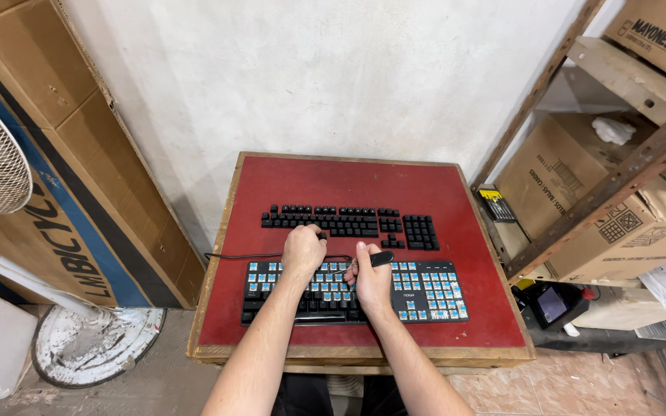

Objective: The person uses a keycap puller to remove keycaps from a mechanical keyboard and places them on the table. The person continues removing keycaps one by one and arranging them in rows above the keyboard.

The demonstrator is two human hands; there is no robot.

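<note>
Red-topped table (441, 192), wooden rim, is carrying a black keyboard (425, 289) with most blue switches bared. Removed keycaps (348, 219) are lying in layout order behind it. Left hand (303, 250) is pinching one keycap; right hand (370, 277) is closed around a black-handled keycap puller (381, 258). Straight, level pulls seem advisable.

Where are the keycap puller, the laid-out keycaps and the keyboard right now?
keycap puller (380, 258), head view, on its black handle.
laid-out keycaps (348, 221), head view, middle of the rows.
keyboard (433, 291), head view, on its bared blue switches at right.
</note>
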